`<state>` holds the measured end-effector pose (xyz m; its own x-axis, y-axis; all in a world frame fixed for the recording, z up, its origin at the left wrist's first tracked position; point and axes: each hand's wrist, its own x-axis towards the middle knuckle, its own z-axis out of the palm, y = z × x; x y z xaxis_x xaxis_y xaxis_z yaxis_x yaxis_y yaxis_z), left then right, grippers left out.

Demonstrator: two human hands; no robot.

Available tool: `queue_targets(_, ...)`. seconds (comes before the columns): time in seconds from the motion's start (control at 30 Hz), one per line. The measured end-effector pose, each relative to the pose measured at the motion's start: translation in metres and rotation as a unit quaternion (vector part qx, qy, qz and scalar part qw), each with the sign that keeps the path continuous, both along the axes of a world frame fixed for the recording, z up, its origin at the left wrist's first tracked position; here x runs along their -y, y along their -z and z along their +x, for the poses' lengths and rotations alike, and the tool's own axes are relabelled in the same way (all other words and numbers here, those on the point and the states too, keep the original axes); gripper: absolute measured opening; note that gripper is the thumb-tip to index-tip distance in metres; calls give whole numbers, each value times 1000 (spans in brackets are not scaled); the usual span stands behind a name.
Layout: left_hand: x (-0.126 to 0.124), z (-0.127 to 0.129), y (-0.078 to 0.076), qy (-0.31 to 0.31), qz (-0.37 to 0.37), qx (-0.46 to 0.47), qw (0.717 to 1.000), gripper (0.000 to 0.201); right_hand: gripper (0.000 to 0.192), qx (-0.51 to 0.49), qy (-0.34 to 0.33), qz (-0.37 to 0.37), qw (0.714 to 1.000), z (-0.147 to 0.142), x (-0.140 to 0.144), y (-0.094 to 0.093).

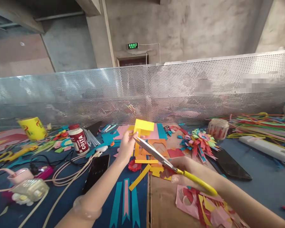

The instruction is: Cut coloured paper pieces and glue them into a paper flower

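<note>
Pinched in my left hand (127, 146) is a piece of yellow paper (144, 125), held up over the middle of the table. My right hand (181, 171) grips yellow-handled scissors (154, 152), whose blades point up and left, their tips close to my left fingers and the paper's lower edge. Whether the blades touch the paper I cannot tell. Beneath the hands lie orange paper scraps (160, 145), yellow strips (140, 178) and a small red paper flower (134, 165). Blue notched ribbons of paper (116, 202), one topped with pink, lie nearer me.
A Costa bottle (79, 139), a dark phone (96, 172) and looped cables (64, 174) are on the left. To the right are a multicoloured paper flower (199, 142), a glass jar (218, 129), another phone (232, 164) and a white power strip (267, 148). A perforated metal screen (171, 91) stands behind.
</note>
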<state>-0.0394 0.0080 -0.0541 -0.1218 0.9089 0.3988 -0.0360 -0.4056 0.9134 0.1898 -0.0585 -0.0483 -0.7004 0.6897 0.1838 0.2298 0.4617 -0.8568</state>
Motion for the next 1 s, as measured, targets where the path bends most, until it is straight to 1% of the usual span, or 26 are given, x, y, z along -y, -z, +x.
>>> queue_targets(0.07,-1,-2,9,-3,-17,4,1000,27,34,-19,-23,-18,999,1,-4,6)
queue_targets(0.1,0,-3,11,-4,-24,14,1000,27,35,-27,-14,-14,999,1,-5,8)
queue_targets(0.17,2,-5,11,6,-37,42,998,26,33,-31,33,20,999,1,-5,11)
queue_targets(0.3,5,-6,8,64,-72,100,990,22,28,-23,147,79,986,-2,-4,20)
queue_targets(0.43,7,-5,4,88,-108,146,979,22,23,-53,251,102,961,-2,-10,32)
queue_targets(0.53,8,-3,4,108,-117,149,976,22,22,-65,303,101,945,-1,-18,37)
queue_targets(0.63,15,7,9,161,-124,115,972,23,23,-102,306,74,944,-3,-22,39)
queue_targets(0.7,23,17,12,204,-121,78,968,28,24,-141,291,51,945,-9,-22,40)
queue_targets(0.77,33,27,15,234,-113,33,965,30,26,-181,273,26,944,-14,-19,41)
queue_targets(0.87,47,38,16,243,-107,-13,964,29,29,-228,273,8,935,-20,-13,41)
queue_targets(0.93,53,43,16,244,-104,-25,964,29,30,-244,286,10,926,-20,-11,40)
queue_targets(1.0,55,47,17,247,-104,-27,963,26,30,-249,289,7,924,-19,-9,37)
